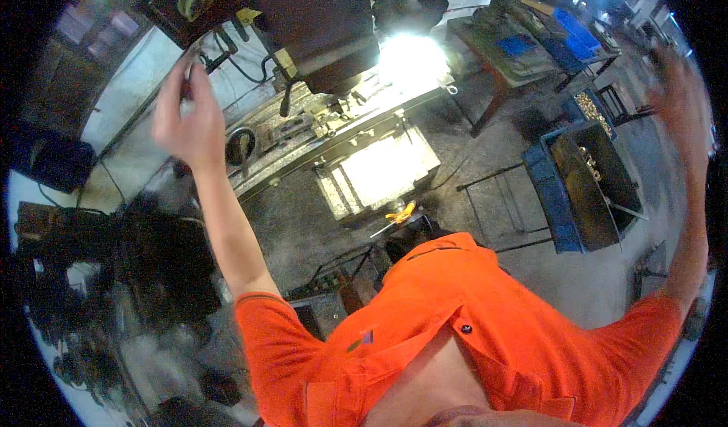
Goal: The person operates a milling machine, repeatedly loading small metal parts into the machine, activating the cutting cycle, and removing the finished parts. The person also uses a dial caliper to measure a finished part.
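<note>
My left hand [189, 120] is raised at the upper left, slightly blurred, just below a dark box [189, 6] with a pale green looped shape on its front. Its thumb and fingers stand apart, and I see nothing clearly held between them. Beside it hangs a dark machine head [311, 25], with a black-knobbed lever [286, 99] at its lower edge. Below the head lies a long metal machine table [292, 142] carrying clamps and a dark ring [241, 145]. Out at the right rim, my right hand [675, 89] is lifted with fingers spread, apart from the things around it.
A bright lamp [413, 59] glares beside the machine. At right, a blue bin [547, 199] and a tray of small brass-coloured parts [593, 112] stand by a metal frame. Farther back is a workbench [508, 48] with blue trays. An orange-yellow item [402, 213] lies near my body.
</note>
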`<state>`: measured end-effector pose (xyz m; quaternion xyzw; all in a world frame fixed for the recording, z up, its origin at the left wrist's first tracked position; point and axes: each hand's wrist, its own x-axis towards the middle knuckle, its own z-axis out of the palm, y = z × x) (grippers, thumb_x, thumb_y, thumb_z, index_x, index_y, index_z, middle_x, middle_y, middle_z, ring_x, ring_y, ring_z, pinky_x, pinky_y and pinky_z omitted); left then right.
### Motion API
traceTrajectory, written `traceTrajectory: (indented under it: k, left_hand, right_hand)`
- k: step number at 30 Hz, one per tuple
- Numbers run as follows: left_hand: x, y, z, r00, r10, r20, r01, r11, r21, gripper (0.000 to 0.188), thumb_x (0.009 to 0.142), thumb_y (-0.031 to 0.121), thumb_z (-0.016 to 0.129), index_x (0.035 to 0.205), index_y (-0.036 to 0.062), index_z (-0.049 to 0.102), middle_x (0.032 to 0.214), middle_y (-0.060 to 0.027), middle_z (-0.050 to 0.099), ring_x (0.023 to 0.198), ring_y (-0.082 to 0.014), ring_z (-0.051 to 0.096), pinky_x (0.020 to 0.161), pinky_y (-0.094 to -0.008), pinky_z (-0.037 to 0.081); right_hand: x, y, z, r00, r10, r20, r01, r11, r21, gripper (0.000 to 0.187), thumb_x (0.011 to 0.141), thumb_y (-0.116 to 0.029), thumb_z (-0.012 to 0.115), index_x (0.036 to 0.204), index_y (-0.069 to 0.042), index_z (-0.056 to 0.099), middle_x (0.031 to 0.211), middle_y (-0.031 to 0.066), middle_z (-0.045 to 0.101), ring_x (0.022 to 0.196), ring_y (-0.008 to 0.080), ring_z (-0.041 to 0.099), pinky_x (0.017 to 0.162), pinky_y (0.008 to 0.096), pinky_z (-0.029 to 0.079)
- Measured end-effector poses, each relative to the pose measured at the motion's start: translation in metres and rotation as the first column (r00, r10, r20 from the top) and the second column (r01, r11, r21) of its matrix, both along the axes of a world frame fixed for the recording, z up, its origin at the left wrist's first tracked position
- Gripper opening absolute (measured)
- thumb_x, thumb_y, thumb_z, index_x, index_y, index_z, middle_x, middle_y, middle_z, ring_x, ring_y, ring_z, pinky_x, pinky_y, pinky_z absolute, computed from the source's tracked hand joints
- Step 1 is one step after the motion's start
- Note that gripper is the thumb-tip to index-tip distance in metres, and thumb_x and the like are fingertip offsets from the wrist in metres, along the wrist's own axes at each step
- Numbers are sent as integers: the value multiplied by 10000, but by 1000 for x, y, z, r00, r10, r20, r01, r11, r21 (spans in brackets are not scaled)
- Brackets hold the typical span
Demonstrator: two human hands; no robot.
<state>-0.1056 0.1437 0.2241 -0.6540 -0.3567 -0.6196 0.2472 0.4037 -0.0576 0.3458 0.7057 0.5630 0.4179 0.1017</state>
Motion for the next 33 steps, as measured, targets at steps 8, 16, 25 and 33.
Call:
traceTrajectory:
  k: [8, 16, 25, 33]
  left_hand:
    - [-32, -69, -102, 848, 124, 515, 272, 732, -625, 114, 802, 23, 609, 905, -23, 627, 641, -8, 570, 494, -39, 462, 430, -192, 355]
    - [20, -115, -178, 869, 27, 494, 457, 341, -822, 126, 781, -21, 592, 892, 26, 629, 778, -1, 588, 578, -48, 529, 463, -198, 433]
    - [108, -177, -287, 810, -560, 176, 190, -33, -981, 275, 744, 175, 609, 994, 62, 627, 870, -141, 630, 793, -281, 616, 703, -355, 491]
    - [72, -268, -420, 937, -344, -53, -180, -348, -920, 336, 770, 308, 592, 968, 38, 630, 893, -182, 636, 839, -321, 618, 722, -401, 482]
  right_hand:
    - [-13, -17, -197, 353, 243, -904, -386, 917, 96, 244, 675, 12, 519, 917, 11, 550, 654, 101, 544, 571, 113, 478, 502, 295, 398]
    - [-26, -1, -244, 55, -29, -998, -239, 970, -41, 259, 618, -13, 505, 873, -37, 543, 631, 58, 513, 545, 103, 457, 487, 264, 383]
    - [-3, -7, -223, -40, -41, -998, -339, 940, -25, 319, 676, 61, 493, 959, -61, 576, 718, 54, 571, 582, 97, 479, 529, 249, 398]
    - [-5, -2, -258, -221, -91, -971, -334, 942, -12, 327, 621, 7, 521, 941, -49, 560, 594, 1, 448, 521, 75, 394, 472, 241, 339]
